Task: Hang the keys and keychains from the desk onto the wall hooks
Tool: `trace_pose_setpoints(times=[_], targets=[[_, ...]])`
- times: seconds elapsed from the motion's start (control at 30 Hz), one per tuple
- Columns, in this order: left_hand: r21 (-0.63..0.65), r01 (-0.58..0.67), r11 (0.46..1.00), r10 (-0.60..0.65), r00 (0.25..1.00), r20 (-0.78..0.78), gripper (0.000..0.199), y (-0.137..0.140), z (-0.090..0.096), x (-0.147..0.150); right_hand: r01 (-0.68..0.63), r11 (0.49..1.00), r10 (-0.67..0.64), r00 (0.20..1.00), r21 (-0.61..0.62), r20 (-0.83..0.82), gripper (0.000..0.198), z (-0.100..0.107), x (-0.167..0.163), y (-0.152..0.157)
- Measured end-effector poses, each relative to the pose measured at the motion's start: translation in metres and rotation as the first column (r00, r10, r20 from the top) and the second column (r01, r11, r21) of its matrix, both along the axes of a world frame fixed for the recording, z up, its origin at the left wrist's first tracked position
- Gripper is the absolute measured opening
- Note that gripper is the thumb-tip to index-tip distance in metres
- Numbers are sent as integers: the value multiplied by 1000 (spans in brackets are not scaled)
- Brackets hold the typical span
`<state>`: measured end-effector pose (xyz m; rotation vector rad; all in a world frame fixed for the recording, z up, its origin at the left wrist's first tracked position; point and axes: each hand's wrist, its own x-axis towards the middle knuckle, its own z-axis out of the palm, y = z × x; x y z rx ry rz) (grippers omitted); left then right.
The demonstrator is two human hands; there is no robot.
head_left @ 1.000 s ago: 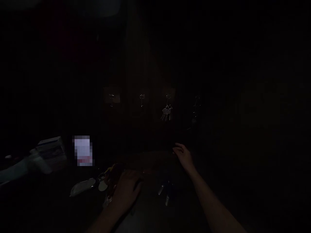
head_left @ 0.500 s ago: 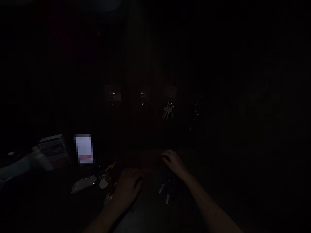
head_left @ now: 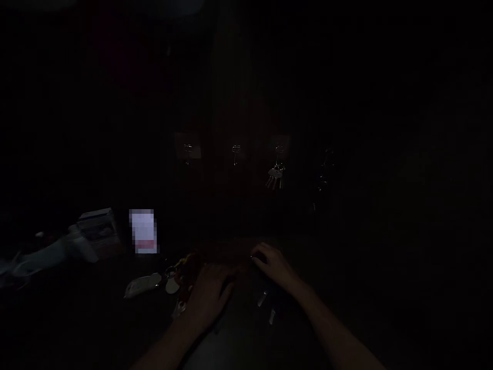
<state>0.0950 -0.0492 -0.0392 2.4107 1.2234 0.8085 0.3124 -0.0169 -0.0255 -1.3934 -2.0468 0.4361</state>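
Note:
The scene is very dark. My left hand (head_left: 211,290) rests low over the table, its back up and thumb apart from the fingers, whose tips are lost in shadow. Beside it on the left lie a bunch of colourful key fobs (head_left: 187,277), a round pale tag (head_left: 172,285) and a long pale key tag (head_left: 143,284). My right hand (head_left: 272,264) is closed, thumb and index finger pinched at a tiny bright point. What it pinches is too dark to make out. Just below it lie two metal keys (head_left: 262,298), their upper part hidden in darkness.
Behind my hands is a row of metal hooks (head_left: 236,150). A key bunch (head_left: 275,173) hangs on one, and dim metal things (head_left: 322,180) hang farther right. At left stand a bright blurred screen (head_left: 144,231), a box (head_left: 100,231) and a pale bag-like shape (head_left: 42,259).
The view has swung slightly left, so the surroundings sit farther right. My right hand has moved left relative to the loose keys, closer to my left hand, which stays beside the fobs.

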Motion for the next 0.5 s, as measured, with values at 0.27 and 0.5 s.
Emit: trace_pose_setpoints(times=[0.27,0.5], targets=[[113,-33,993,34,999,-3,28,-2,0,0,-81,985,22,933,-150,-359,8,4,-43,-13],[216,-59,975,71,996,-47,14,0,1,2,-181,936,-44,790,-302,-611,17,-1,-55,-12]])
